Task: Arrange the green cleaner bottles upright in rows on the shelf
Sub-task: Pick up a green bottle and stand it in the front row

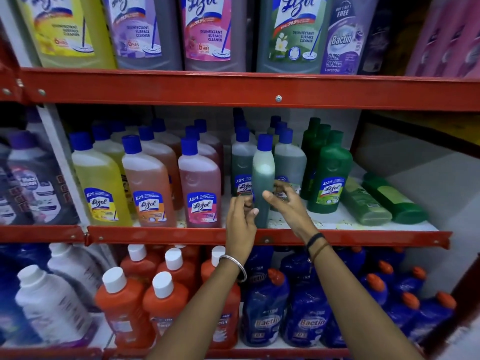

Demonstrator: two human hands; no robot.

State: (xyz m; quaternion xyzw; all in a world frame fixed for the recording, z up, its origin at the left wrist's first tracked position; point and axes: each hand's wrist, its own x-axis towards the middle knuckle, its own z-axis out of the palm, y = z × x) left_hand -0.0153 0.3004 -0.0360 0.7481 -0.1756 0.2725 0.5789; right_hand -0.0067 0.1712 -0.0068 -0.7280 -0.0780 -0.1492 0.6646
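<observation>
A grey-green cleaner bottle (262,175) with a blue cap stands upright, turned edge-on, at the front of the middle shelf (337,236). My left hand (241,216) is at its lower left side and my right hand (283,201) at its lower right, fingers curled around its base. Behind it stand rows of similar blue-capped green bottles (241,162). To the right a row of dark green bottles (328,175) with green caps stands upright. Two more green bottles (363,203) (392,201) lie flat on the shelf at the far right.
Yellow (100,183), orange (148,185) and pink bottles (200,188) stand in rows to the left. Large cleaner bottles fill the upper shelf behind a red beam (233,89). Below are white, orange and blue Bactin bottles (265,307). Bare white shelf shows around the lying bottles.
</observation>
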